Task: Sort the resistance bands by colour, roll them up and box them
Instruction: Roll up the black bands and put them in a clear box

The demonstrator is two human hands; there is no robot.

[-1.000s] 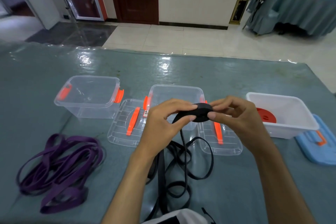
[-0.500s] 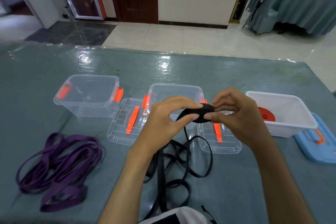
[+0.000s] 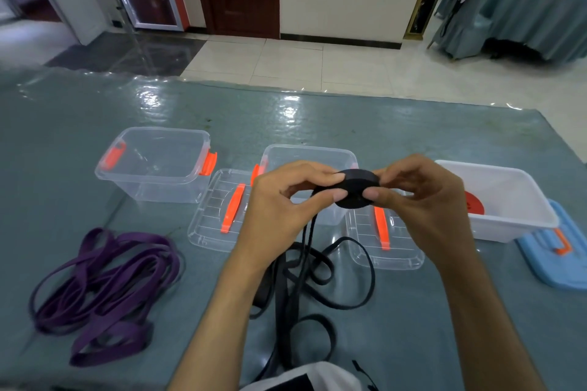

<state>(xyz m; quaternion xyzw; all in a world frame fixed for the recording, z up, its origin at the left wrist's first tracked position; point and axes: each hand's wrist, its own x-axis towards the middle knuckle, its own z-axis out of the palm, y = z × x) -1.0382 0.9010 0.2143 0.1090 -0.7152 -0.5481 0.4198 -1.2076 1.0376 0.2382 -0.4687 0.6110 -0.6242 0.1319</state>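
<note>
Rolling goes on: both hands, left hand (image 3: 286,200) and right hand (image 3: 419,200), pinch the black roll (image 3: 357,192) above the middle box (image 3: 309,155), turned slightly flatter than a second ago, with loose black band (image 3: 305,267) trailing to the table (image 3: 95,98), so boxing waits.

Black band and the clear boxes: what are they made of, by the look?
Black band roll: looks like matte woven or rubbery elastic strap; no shine, and its loose length lies in limp loops. Hard to tell which. Clear boxes: glossy transparent rigid plastic; the table shows through the walls, with orange latches clipped on.
</note>
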